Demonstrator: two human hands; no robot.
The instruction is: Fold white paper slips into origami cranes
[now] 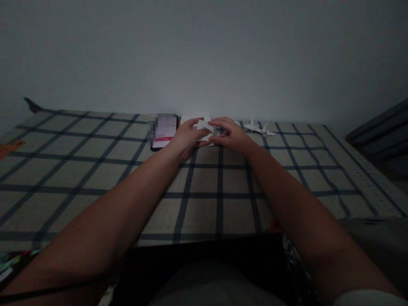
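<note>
A small piece of folded white paper [205, 127] is held up between my two hands near the far side of the table. My left hand [188, 136] grips its left side, with the thumb across the front. On the right, my right hand [231, 134] pinches the paper between thumb and fingers. Some of the folds are covered by my fingers, so the full shape cannot be made out. Behind my hands lies a white sheet or pad [194, 118], partly hidden. White folded paper cranes [259, 128] rest on the cloth to the right of my right hand.
A phone [164, 131] with its screen lit lies left of my left hand. The checked tablecloth [204, 212] covers the table up to the wall [204, 55]. An orange-brown object [11, 148] sits at the left edge, and a dark striped surface [382, 140] slants at the right.
</note>
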